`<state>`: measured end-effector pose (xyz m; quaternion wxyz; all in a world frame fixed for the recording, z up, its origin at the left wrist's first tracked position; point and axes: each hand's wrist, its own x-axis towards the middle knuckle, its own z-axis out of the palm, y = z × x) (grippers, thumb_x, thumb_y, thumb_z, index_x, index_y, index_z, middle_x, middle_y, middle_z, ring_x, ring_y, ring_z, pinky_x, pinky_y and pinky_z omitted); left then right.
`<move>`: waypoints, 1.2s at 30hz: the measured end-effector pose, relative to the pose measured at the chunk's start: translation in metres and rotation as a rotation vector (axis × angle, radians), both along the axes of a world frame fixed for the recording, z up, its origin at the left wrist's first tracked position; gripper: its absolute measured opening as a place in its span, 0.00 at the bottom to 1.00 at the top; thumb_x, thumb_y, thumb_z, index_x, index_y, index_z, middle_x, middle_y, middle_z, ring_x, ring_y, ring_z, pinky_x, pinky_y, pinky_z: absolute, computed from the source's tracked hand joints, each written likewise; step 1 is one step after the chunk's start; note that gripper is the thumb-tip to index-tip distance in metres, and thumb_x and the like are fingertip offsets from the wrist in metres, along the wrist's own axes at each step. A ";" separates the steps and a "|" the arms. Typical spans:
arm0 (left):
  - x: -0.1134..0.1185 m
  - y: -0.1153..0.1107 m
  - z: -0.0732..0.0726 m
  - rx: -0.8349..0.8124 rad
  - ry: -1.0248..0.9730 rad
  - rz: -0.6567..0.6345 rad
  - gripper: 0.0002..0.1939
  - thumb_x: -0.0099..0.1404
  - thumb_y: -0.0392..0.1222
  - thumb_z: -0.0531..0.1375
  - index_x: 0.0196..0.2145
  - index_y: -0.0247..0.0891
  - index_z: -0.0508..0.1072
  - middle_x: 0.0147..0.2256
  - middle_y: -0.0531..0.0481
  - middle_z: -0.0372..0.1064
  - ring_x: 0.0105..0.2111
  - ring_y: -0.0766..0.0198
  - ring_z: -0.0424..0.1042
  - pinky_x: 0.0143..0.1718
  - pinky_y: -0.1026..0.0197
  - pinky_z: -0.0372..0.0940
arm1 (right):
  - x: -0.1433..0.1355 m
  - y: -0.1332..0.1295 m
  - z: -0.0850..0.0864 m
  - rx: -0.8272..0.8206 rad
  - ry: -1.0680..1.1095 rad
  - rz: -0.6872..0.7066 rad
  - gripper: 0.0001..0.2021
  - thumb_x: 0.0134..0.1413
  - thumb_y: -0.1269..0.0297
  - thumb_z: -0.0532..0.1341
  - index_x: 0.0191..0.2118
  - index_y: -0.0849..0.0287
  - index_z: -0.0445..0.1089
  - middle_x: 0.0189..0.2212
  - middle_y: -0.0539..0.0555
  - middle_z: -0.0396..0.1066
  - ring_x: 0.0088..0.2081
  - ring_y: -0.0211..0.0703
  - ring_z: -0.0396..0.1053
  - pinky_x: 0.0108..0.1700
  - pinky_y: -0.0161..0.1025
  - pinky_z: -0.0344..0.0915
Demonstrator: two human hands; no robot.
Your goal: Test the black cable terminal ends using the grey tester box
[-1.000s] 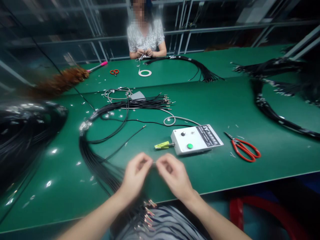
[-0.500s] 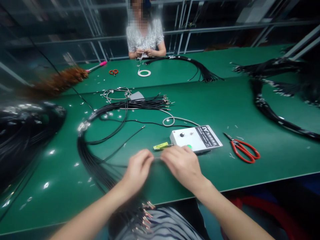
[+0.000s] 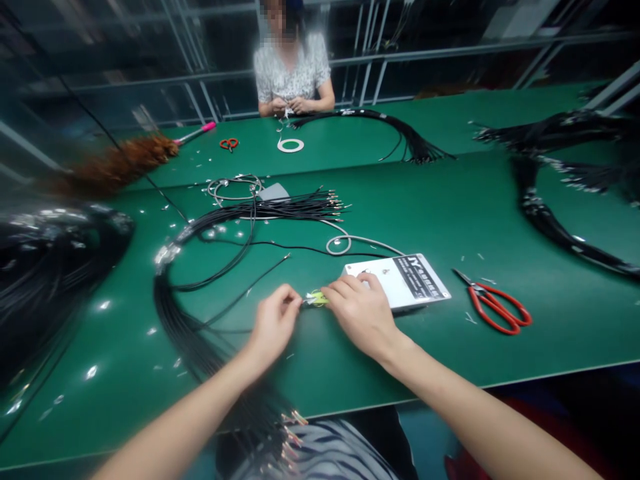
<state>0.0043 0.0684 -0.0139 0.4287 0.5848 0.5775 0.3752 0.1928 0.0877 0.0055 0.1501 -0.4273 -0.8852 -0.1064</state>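
The left hand (image 3: 274,323) is closed to a pinch, thumb against fingers, on the end of a thin wire (image 3: 304,302), whose small tip points right and meets the yellow-green clip (image 3: 318,299) at the left side of the white box (image 3: 400,293). The right hand (image 3: 363,310) lies palm down over the left part of that box, its fingers bent and close together, with fingertips touching the right end of the clip; whether they squeeze it I cannot tell, since the hand hides its own thumb. The box (its dark label facing up, lettered JY) sits on the green bench (image 3: 450,213), to the right of the left hand. Just beyond the box's right end lie red-handled snips (image 3: 500,308), blades toward the far left, with a few pale scraps around them. A bundle of black cables (image 3: 167,303) curves along the left of the hands: one end fans out to the right on the far side of the box, the other runs near, under the left forearm, to copper-coloured ends (image 3: 295,433) by the striped clothing (image 3: 340,457). A grey cable (image 3: 340,245) loops between the far fan and the box. At the far left is a brown duster (image 3: 130,160); at the far side, a person (image 3: 293,67) in a patterned top sits working with both hands, near a white ring (image 3: 291,149).
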 end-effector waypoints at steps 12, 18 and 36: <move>0.004 0.006 -0.003 0.032 0.087 -0.024 0.08 0.66 0.40 0.54 0.28 0.38 0.66 0.24 0.55 0.63 0.25 0.66 0.63 0.26 0.67 0.56 | -0.001 0.004 0.003 -0.057 -0.014 -0.005 0.06 0.59 0.74 0.61 0.38 0.58 0.73 0.32 0.52 0.76 0.38 0.46 0.67 0.46 0.47 0.49; 0.004 0.005 -0.003 0.072 0.146 -0.041 0.08 0.66 0.39 0.54 0.28 0.39 0.66 0.26 0.54 0.64 0.26 0.65 0.64 0.29 0.66 0.57 | 0.004 -0.004 0.012 -0.068 0.077 0.001 0.09 0.59 0.68 0.63 0.45 0.59 0.71 0.44 0.57 0.77 0.48 0.51 0.69 0.49 0.50 0.51; -0.003 0.003 -0.006 0.109 0.165 -0.037 0.08 0.65 0.40 0.55 0.28 0.38 0.68 0.24 0.55 0.63 0.24 0.66 0.62 0.26 0.66 0.55 | 0.065 -0.063 -0.016 0.111 0.431 -0.218 0.11 0.59 0.78 0.58 0.43 0.54 0.68 0.47 0.50 0.78 0.50 0.50 0.71 0.52 0.49 0.56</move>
